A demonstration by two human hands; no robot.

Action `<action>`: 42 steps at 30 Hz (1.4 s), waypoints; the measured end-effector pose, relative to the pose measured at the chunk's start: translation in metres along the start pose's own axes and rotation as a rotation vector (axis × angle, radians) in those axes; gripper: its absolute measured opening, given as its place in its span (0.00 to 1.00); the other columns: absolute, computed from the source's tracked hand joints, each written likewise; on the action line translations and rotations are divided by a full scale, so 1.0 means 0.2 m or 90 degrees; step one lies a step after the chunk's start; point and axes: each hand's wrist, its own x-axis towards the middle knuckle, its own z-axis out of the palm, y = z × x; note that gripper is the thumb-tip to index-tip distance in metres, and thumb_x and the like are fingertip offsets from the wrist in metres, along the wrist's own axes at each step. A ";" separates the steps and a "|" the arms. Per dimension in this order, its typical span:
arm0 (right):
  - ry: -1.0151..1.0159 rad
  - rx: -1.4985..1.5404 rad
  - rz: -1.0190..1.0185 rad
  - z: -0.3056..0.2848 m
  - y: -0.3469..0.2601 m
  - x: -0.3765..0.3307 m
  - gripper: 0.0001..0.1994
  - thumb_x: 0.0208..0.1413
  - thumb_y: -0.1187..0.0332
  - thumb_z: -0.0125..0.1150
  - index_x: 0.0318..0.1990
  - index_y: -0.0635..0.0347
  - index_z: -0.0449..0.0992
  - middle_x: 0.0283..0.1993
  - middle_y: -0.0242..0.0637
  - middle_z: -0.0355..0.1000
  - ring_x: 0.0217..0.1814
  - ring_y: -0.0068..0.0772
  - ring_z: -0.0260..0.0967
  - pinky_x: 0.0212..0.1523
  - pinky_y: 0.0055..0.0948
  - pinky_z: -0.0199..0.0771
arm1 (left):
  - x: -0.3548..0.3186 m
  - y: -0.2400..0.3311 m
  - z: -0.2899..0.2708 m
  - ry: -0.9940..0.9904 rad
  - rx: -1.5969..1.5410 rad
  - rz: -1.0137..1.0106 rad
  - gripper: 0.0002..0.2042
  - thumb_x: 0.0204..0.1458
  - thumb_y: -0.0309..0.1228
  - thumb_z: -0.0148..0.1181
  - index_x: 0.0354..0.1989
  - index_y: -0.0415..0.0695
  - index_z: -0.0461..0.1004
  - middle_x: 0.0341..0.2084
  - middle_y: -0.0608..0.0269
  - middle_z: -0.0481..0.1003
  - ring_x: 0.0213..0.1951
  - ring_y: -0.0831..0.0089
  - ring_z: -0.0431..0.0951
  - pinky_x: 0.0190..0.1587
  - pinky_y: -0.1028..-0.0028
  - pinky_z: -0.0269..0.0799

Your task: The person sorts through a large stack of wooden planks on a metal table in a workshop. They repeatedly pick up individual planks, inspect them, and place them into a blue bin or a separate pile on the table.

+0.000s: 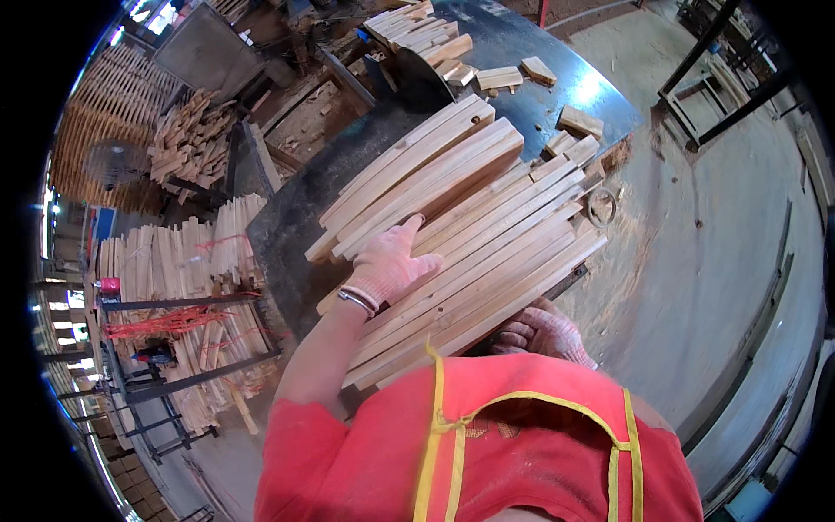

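A row of long, pale wooden strips lies side by side on a dark metal saw table. My left hand, in a light knit glove with a band at the wrist, rests on top of the strips. Its thumb and fingers are apart. Beyond its fingertips sit thicker, slightly curved wooden pieces. My right hand, gloved too, is at the near right edge of the strips, low beside the table edge. Its fingers are curled in, and whatever they hold is hidden.
A dark round saw blade stands up from the table behind the wood. Short offcuts lie at the far side. Bundled strips fill a metal rack on the left. A black metal frame stands on the floor at right.
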 end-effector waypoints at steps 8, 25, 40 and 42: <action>0.010 -0.026 -0.030 -0.03 0.02 0.03 0.15 0.64 0.75 0.55 0.55 0.52 0.62 0.28 0.23 0.50 0.26 0.19 0.49 0.26 0.25 0.59 | 0.02 0.00 -0.06 0.006 -0.026 0.019 0.36 0.59 0.50 0.63 0.72 0.46 0.64 0.57 0.42 0.76 0.60 0.47 0.74 0.63 0.56 0.69; 0.015 -0.009 -0.049 -0.07 0.07 -0.05 0.26 0.58 0.78 0.62 0.63 0.57 0.60 0.31 0.30 0.59 0.28 0.21 0.56 0.27 0.23 0.64 | 0.75 -0.48 -0.27 -0.050 -0.332 -0.054 0.29 0.68 0.54 0.51 0.57 0.39 0.79 0.53 0.59 0.80 0.53 0.70 0.76 0.63 0.69 0.66; 0.054 -0.022 -0.009 -0.36 0.01 -0.25 0.27 0.60 0.81 0.59 0.66 0.58 0.58 0.38 0.37 0.63 0.32 0.28 0.61 0.34 0.33 0.71 | 0.68 -0.49 -0.10 -0.167 -0.316 0.080 0.22 0.66 0.44 0.58 0.65 0.49 0.75 0.54 0.60 0.81 0.55 0.68 0.76 0.63 0.70 0.66; 0.078 -0.065 -0.016 -0.33 0.00 -0.26 0.25 0.60 0.79 0.59 0.64 0.62 0.60 0.38 0.37 0.63 0.34 0.29 0.61 0.35 0.34 0.72 | 0.69 -0.49 -0.13 -0.155 -0.303 0.081 0.23 0.64 0.41 0.62 0.65 0.46 0.74 0.55 0.61 0.80 0.55 0.70 0.76 0.62 0.69 0.67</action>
